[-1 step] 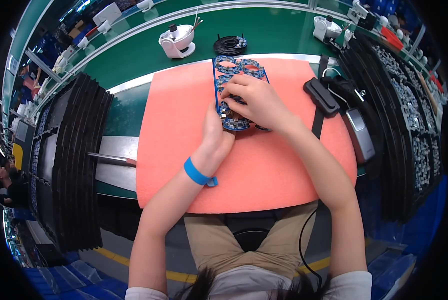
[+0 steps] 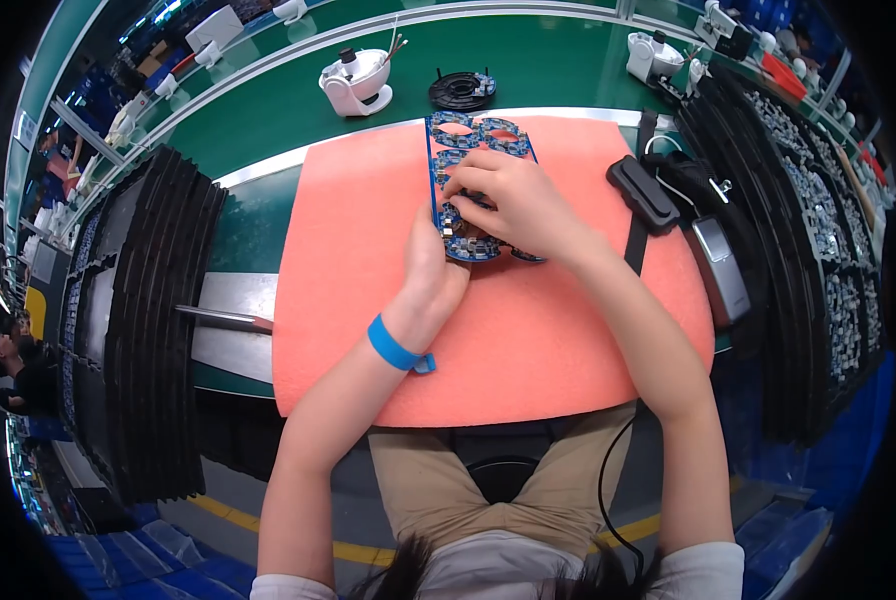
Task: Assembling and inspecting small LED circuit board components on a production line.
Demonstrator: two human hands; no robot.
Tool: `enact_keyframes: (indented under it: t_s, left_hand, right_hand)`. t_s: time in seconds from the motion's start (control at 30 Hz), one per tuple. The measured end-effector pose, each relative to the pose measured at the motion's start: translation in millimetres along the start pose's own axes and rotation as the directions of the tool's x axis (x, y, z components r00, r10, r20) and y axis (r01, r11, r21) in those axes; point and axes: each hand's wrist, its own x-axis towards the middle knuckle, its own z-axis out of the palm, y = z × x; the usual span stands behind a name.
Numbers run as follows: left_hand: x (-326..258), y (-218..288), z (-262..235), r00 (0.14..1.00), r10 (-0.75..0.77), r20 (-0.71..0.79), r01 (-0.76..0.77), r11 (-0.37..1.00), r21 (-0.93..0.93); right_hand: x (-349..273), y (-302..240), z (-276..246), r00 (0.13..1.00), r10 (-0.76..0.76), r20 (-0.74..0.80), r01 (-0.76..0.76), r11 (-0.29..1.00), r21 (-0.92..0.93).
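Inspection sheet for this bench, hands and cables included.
Surface: pink mat on green bench.
Job's things: blue circuit-board panel with ring-shaped sections.
Clutter: black case, silver-grey box at mat's right; white device, black disc beyond its far edge.
Left hand: holds the panel's left side.
Right hand: over the panel; fingertip contact unclear.
Cables: white cable near the case; black cord below the mat.
Surroundings: black tray stacks on both sides.
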Motion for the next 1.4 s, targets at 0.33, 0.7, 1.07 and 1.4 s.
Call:
enact_keyframes:
  t_s: [0.33,0.7,1.07,1.4]
  left_hand:
    - [2.4,-2.0,-1.8,0.999,-0.029,-0.019,0.028,0.998,-0.062]
    - [2.4,-2.9,-0.9,0.999,-0.046,-0.004,0.046,0.995,-0.092]
    - [-0.4,0.2,1.3,0.997,-0.08,-0.002,0.079,0.985,-0.151]
    - [-14.3,3.1,18.9,0.996,-0.092,-0.017,0.089,0.987,-0.136]
  right_hand:
    - [-3.0,-12.3,-12.4,0.985,-0.073,0.158,0.076,0.997,-0.013]
    - [-1.3,-12.2,-22.2,0.974,0.039,0.222,-0.062,0.994,0.095]
    - [-5.8,-15.4,-10.7,0.984,-0.098,0.147,0.089,0.994,0.062]
    - [-5.2,-14.2,-13.8,0.97,0.184,0.161,-0.228,0.919,0.321]
